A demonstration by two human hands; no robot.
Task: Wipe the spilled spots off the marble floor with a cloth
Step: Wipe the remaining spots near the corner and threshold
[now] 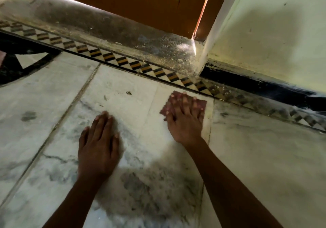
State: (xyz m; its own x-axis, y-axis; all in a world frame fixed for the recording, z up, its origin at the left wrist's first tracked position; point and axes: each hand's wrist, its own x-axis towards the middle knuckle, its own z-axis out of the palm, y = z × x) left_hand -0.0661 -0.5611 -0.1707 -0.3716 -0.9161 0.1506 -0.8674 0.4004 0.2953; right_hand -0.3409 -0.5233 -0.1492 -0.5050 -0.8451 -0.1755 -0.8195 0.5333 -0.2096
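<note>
Your right hand presses flat, fingers spread, pinning the reddish cloth under the fingertips for scrubbing pressure. Your left hand lies open and empty on the marble floor, likely bracing. Dark marks sit beyond its fingertips.

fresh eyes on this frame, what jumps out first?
Two bare hands flat on the pale marble floor: the right hand presses a reddish cloth near the patterned border strip, the left hand rests empty beside it. Beyond the strip, an orange-brown door stands over a dusty threshold.
</note>
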